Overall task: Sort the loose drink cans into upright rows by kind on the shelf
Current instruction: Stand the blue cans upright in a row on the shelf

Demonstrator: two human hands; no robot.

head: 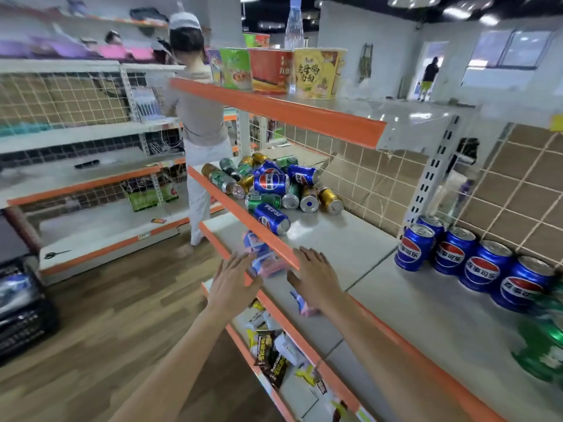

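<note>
A heap of loose cans (275, 185) lies on its sides at the far end of the middle shelf (350, 239): blue Pepsi, green and gold ones mixed. One blue Pepsi can (272, 218) lies nearest, by the shelf's orange front edge. Along the mesh back on the right, several blue Pepsi cans (469, 260) stand upright in a row, with green cans (548, 339) beside them at the frame's right edge. My left hand (233, 283) is stretched out flat in front of the shelf edge, holding nothing. My right hand (315, 277) reaches over the shelf, fingers straight, empty.
Noodle cups (300, 71) and a water bottle (294, 28) stand on the top shelf. Snack packets (274, 351) fill the lower shelves. A person (201, 123) stands in the aisle at the shelf's far end. A dark basket (21, 306) sits on the floor at left.
</note>
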